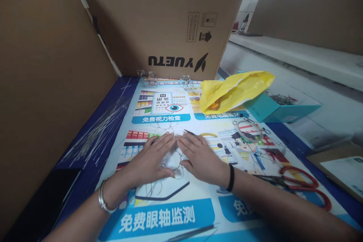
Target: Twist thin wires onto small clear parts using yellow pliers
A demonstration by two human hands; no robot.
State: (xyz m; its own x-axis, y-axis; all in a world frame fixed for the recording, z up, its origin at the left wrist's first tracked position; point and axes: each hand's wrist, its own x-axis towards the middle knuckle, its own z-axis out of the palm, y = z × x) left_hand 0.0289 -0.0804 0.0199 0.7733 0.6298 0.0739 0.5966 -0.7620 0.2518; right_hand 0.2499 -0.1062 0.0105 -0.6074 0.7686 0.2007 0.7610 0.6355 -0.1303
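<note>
My left hand [154, 157] and my right hand [202, 157] lie low over the printed sheet, palms down, fingers stretched out and tips almost meeting. Between them shows a small pale thing [172, 159] with thin wire loops around it; the hands cover much of it, and its kind is unclear. A dark pointed tip [190, 132] and a curved yellow piece [209, 135] show just beyond my right fingers; whether they belong to one tool is hidden. Fine bent wires [153, 189] lie on the sheet below my left hand.
Red-handled scissors [300, 183] lie right, partly behind my forearm. Tweezers-like metal [193, 232] lies at the front. Loose straight wires [96, 132] spread left. A yellow bag [238, 89], a teal box [283, 111] and a clear ring [249, 130] are right. Cardboard [159, 19] stands behind.
</note>
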